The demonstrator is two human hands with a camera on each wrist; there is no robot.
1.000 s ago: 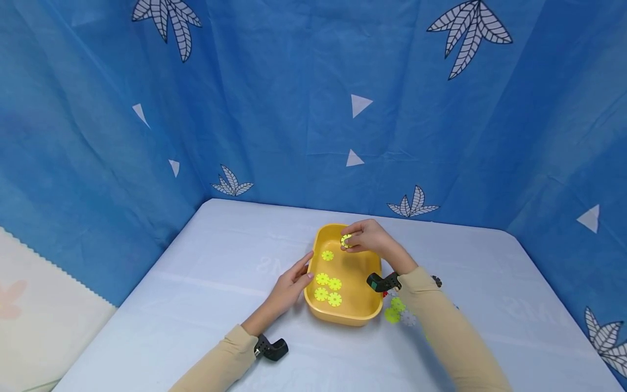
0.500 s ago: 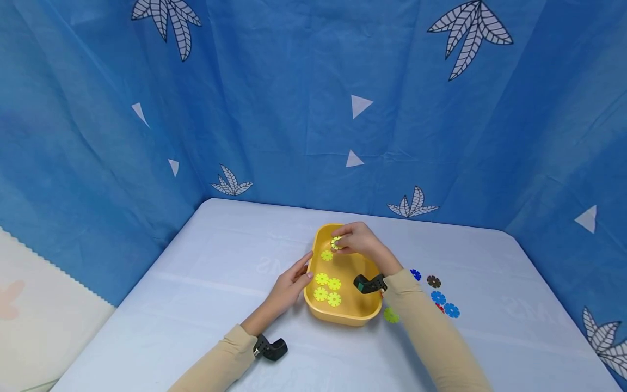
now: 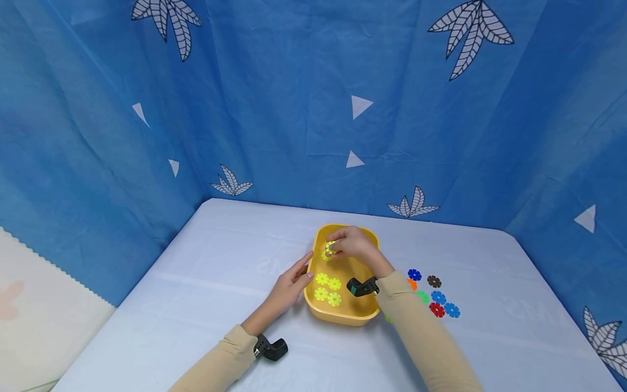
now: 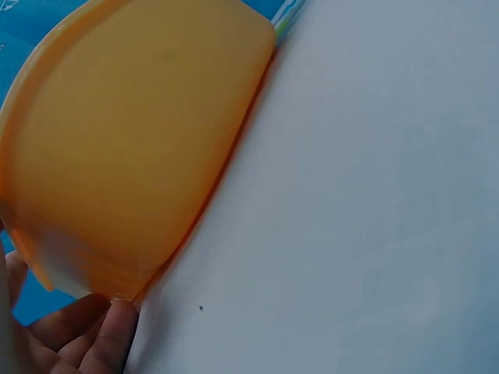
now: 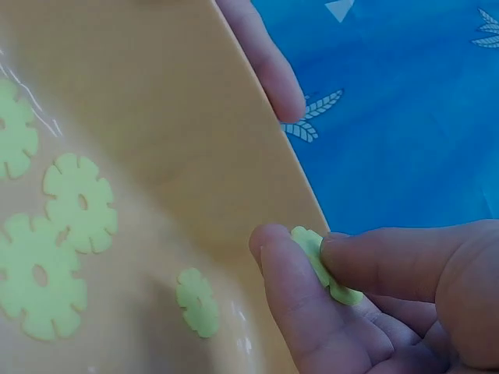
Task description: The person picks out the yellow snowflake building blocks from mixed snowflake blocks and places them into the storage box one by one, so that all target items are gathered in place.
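A yellow plastic basin stands on the white-covered table, with several yellow-green notched flower discs lying flat inside it. Between thumb and fingers, my right hand pinches another yellow-green disc, held inside the basin's upper left part. One loose disc lies just below those fingers, partly covered by them in the head view. On the basin's left side, my left hand touches the wall near the rim, its fingers fairly straight. In the left wrist view its fingertips meet the basin's outer wall.
Right of the basin, loose flower discs lie on the table: dark blue, brown, red, light blue, orange and green. My right sleeve partly hides some. Blue curtains stand behind the table.
My right hand has moved left and slightly down inside the basin with the pinched disc, uncovering more discs on the table at right. The left hand has stayed put.
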